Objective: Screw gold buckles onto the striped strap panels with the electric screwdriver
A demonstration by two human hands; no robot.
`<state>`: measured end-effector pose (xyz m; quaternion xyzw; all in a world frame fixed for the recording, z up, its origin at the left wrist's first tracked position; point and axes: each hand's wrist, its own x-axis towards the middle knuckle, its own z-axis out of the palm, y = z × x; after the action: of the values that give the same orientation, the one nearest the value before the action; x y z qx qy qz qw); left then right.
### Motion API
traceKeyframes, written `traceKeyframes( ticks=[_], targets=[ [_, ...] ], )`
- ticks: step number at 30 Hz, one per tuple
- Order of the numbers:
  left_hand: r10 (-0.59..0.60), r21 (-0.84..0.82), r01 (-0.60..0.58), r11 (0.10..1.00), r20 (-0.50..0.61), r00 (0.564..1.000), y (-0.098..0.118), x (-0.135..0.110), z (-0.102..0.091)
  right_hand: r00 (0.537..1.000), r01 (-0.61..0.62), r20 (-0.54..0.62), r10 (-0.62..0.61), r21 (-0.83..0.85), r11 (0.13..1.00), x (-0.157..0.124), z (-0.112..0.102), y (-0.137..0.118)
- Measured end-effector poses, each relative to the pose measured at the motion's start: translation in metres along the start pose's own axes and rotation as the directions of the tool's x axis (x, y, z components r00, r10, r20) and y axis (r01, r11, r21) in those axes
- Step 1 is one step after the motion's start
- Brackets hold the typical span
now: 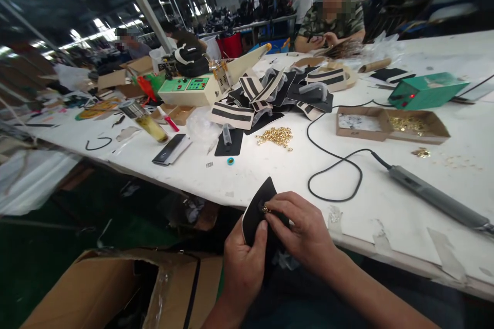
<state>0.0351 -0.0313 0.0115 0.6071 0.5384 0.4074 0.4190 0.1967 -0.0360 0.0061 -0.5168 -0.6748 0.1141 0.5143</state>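
Note:
My left hand (246, 262) grips a black flat panel (257, 216) with a pale edge, thumb on its face, just off the table's front edge. Thumb and forefinger of my right hand (303, 226) pinch a small gold metal fitting (265, 208) against the panel's face. Whether the fitting is fixed to the panel I cannot tell. On the table beyond lies a heap of small gold fittings (276, 136). Behind it are piled black panels and cream straps with black stripes (232, 115). A small blue-rimmed ring (230, 161) lies nearer me.
A corded grey hand tool (432, 193) lies at right, its cable looping across the white table (270, 175). Cardboard trays (363, 133) and a green box (426, 91) stand behind it. An open carton (88, 288) is below left. A co-worker (334, 20) sits opposite.

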Motion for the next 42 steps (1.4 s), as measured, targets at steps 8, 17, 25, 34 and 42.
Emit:
traceKeyframes(
  ticks=[8, 17, 25, 34, 42],
  targets=[
    [0.084, 0.017, -0.084, 0.996, 0.006, 0.996, 0.013, -0.006, 0.005, 0.996, 0.066, -0.058, -0.071, -0.087, 0.994, 0.001, -0.024, -0.005],
    [0.246, 0.106, -0.246, 0.963, 0.015, 0.969, 0.019, -0.008, 0.008, 1.000, -0.005, 0.016, 0.006, -0.087, 0.996, 0.001, -0.038, -0.016],
    [0.315, 0.161, -0.316, 0.935, 0.034, 0.948, 0.028, -0.009, 0.008, 0.997, -0.080, 0.005, 0.082, -0.149, 0.986, 0.003, -0.045, -0.022],
    [0.376, 0.169, -0.376, 0.911, 0.038, 0.926, 0.023, -0.008, 0.010, 0.999, -0.034, 0.026, 0.042, -0.242, 0.970, 0.002, -0.044, -0.021],
    [0.355, 0.209, -0.361, 0.909, 0.066, 0.932, 0.018, -0.013, 0.013, 0.998, -0.011, 0.050, 0.025, -0.245, 0.969, 0.000, -0.043, -0.018]
  ],
)
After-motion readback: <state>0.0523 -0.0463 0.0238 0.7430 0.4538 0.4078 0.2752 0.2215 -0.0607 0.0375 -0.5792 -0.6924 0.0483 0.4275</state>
